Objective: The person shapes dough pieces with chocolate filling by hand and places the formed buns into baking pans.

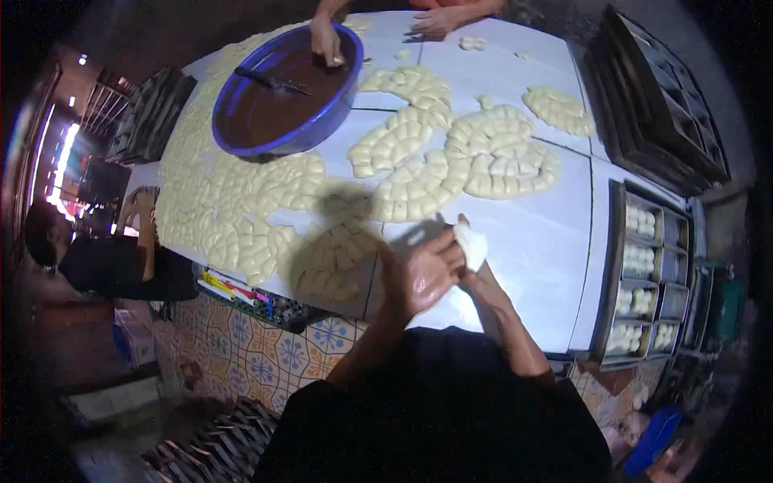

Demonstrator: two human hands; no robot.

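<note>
A flattened white piece of dough (471, 247) is between my hands above the white table (531, 266). My right hand (477, 278) grips it from below, most of its fingers hidden behind the dough. Palm up and shiny, my left hand (425, 278) has its fingers stretched toward the dough, their tips at its edge. Beyond them, filled dough pieces (419, 187) lie pressed together in curved rows. A blue tub (290, 141) of brown filling (278, 109) stands at the far left, with a dark-handled tool (270, 80) in it.
Across the table, a co-worker's hand (325, 42) reaches into the tub; their other hand (435, 22) rests on the table. Another person (88, 258) is at the left edge. Dark baking tins (644, 274) holding dough balls stand at right, near stacked tins (656, 97). A crate (250, 299) sits below the table edge.
</note>
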